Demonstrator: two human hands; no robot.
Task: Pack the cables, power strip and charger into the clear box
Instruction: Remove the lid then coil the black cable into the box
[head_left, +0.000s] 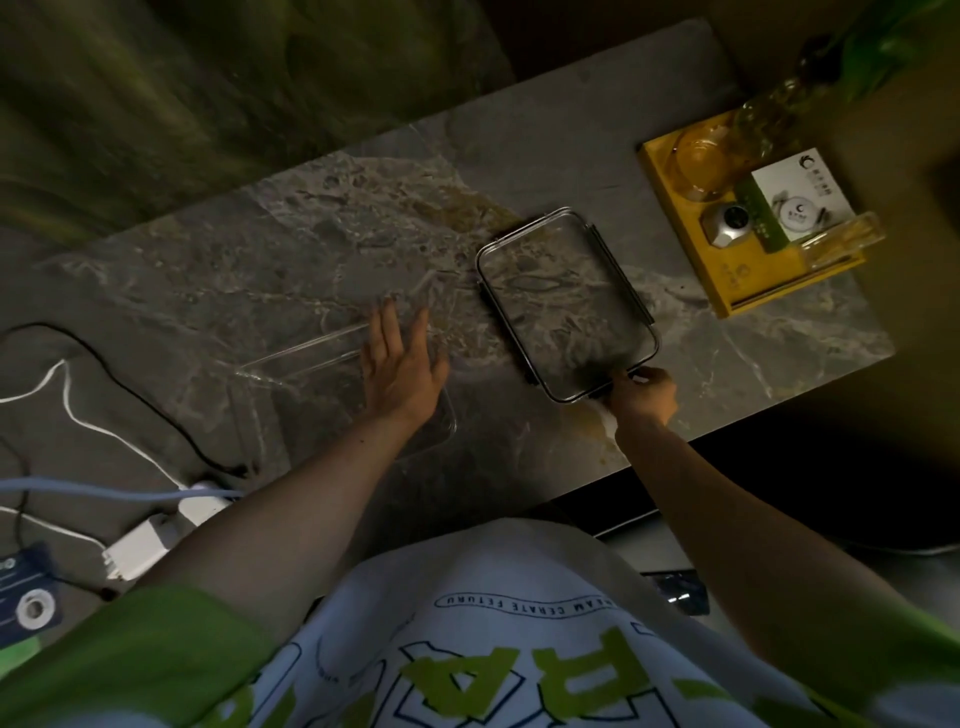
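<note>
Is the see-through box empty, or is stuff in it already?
Empty. Through the clear box only the marble table shows; the lid lies beside it, and the cables lie outside.

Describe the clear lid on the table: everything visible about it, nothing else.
The lid is a clear, rounded rectangle that looks like plastic, with the marbled table showing through it. Dark latch strips run along its two long sides. It lies apart from the clear box, to that box's right, turned at a slant to the table edge. Whether it rests fully flat cannot be told. The right hand pinches its near corner; the left hand is not touching it. Nothing lies on it.
</note>
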